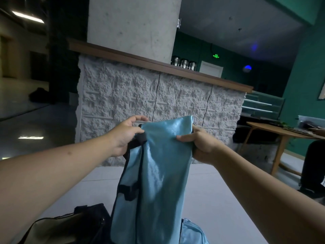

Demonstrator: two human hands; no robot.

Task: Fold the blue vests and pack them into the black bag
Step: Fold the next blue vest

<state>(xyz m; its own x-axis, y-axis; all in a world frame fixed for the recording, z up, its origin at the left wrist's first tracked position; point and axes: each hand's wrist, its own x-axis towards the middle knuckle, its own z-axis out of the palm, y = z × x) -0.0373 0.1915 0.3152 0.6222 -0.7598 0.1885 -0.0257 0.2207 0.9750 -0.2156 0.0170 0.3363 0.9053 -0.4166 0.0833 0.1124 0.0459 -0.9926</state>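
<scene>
A shiny light-blue vest (pixel 154 173) with black trim hangs lengthwise in front of me, held up by its top edge. My left hand (pixel 123 136) pinches the top left corner at the black trim. My right hand (pixel 202 143) grips the top right corner, fingers closed on the fabric. Below, at the bottom left, sits the black bag (pixel 73 224) with an olive flap, its mouth partly hidden by the hanging vest. More blue vest fabric (pixel 191 233) lies at the bottom edge, right of the hanging one.
A white table surface (pixel 202 191) lies under the vest. Behind it stands a rough white stone counter (pixel 140 103) with a brown top and a concrete pillar. A round wooden table (pixel 274 131) and a seated person's dark leg (pixel 314 166) are at the right.
</scene>
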